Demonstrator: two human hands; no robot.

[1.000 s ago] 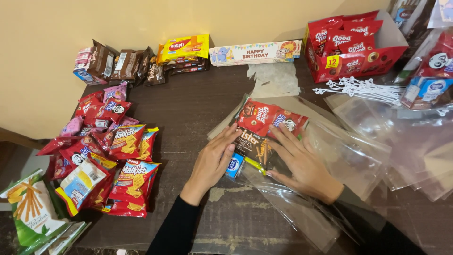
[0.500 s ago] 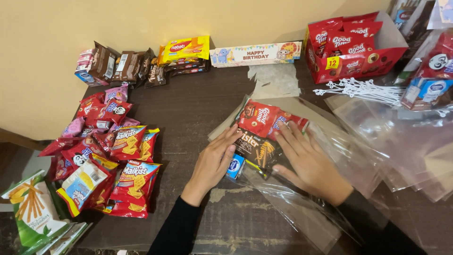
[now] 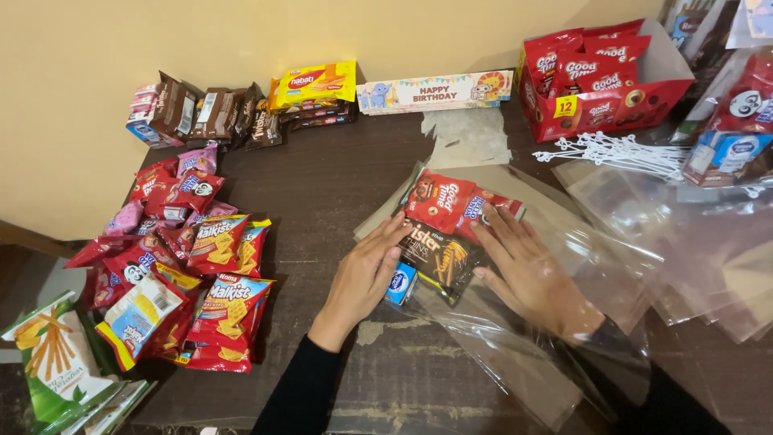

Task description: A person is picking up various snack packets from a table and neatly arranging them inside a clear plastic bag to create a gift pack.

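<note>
Clear plastic bag (image 3: 564,266) sleeves my flat, spread right hand (image 3: 527,270); my left hand (image 3: 366,278) presses snack packets (image 3: 439,229), fingers together.

Home table (image 3: 338,185), party snack packets (image 3: 201,250)

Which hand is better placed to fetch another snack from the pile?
Probably the left hand. It lies on the side toward the snack pile, outside the clear bag, touching the dark packet. The right hand is inside the bag, farther from the pile.
</note>
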